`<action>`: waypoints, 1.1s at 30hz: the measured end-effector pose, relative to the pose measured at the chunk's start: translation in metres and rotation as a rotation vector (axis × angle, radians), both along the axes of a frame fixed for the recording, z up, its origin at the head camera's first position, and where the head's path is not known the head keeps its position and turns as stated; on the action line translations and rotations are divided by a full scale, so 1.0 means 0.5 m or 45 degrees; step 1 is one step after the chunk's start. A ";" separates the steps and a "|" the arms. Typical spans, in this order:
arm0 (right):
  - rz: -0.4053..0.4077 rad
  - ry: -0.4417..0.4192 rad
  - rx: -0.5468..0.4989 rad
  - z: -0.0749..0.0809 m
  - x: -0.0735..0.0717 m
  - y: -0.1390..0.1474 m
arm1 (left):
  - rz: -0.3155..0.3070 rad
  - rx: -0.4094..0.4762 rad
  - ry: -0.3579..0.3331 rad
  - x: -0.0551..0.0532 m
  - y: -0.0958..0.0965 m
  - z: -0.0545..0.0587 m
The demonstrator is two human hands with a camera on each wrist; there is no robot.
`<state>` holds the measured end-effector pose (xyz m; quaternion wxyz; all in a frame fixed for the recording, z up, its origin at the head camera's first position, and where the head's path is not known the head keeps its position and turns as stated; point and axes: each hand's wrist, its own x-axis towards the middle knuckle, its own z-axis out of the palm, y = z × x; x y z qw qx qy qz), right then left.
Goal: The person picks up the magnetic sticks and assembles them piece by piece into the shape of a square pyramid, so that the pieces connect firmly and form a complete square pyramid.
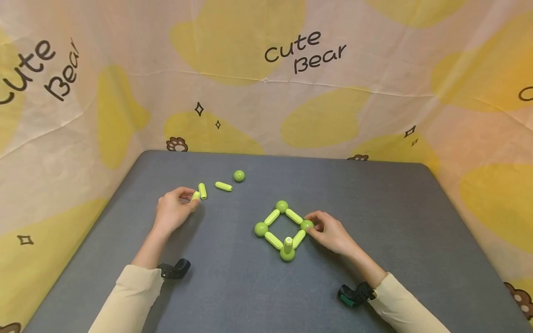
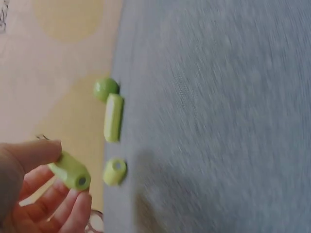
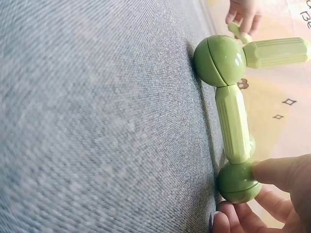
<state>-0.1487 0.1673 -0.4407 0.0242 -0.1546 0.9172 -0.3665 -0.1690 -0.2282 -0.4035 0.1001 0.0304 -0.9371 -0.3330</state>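
My left hand pinches a light green ribbed rod between thumb and fingers; a hole shows in the rod's end in the left wrist view. On the right, my other hand grips a green ball, the right corner of a diamond-shaped frame. That frame has green balls at its corners, joined by light green rods. From its near corner ball another rod stands upright. Beside the left hand lies a loose rod; farther right are a second loose rod and a loose ball.
All of this lies on a grey cloth-like table top. A pale curtain with yellow patches rises behind the table and along both sides. Each wrist wears a black camera mount.
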 end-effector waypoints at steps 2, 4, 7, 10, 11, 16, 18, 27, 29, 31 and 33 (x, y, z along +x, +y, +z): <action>-0.003 -0.001 -0.001 0.000 0.001 0.000 | -0.057 0.036 0.010 0.004 0.015 0.007; -0.004 -0.002 -0.002 0.000 0.001 0.000 | -0.112 0.066 0.015 0.009 0.031 0.013; -0.008 -0.009 -0.006 -0.001 0.001 0.000 | -0.166 0.115 0.020 0.014 0.057 0.018; -0.007 -0.015 -0.007 -0.001 0.000 0.000 | -0.203 0.142 0.008 0.020 0.082 0.019; -0.008 -0.017 -0.007 0.000 0.001 0.000 | -0.215 0.151 0.005 0.022 0.091 0.019; -0.009 -0.017 -0.001 0.001 0.001 -0.001 | -0.284 0.193 0.011 0.031 0.127 0.018; -0.009 -0.017 -0.002 0.002 0.002 -0.001 | -0.313 0.212 0.026 0.034 0.140 0.014; -0.011 -0.014 -0.003 0.001 0.001 -0.001 | -0.436 0.320 0.018 0.039 0.195 -0.006; -0.015 -0.019 -0.002 0.000 0.001 -0.001 | -0.471 0.350 0.008 0.040 0.206 -0.011; -0.016 -0.021 -0.003 0.000 0.001 -0.001 | -0.508 0.382 -0.001 0.040 0.217 -0.015; -0.016 -0.023 -0.005 0.000 0.001 -0.001 | -0.540 0.405 -0.001 0.041 0.227 -0.018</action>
